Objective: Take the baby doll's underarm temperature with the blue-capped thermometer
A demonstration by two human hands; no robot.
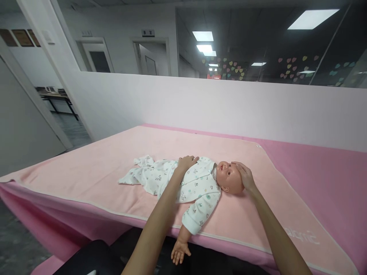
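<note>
A baby doll (199, 185) in a white printed top and trousers lies on its back on a peach blanket (114, 152), head to the right. Its near arm hangs over the front edge of the bed. My left hand (187, 162) rests flat on the doll's belly, fingers out. On top of the doll's bare head (231, 179) lies my right hand (244, 175), fingers stretched along its forehead. Neither hand is wrapped round anything. The doll's far arm cannot be made out.
Pink cloth (321, 172) lies under the blanket and hangs down at the front. A white wall (200, 103) with a window above it stands behind. To the left are a doorway and a dark-legged table (57, 97) beyond it.
</note>
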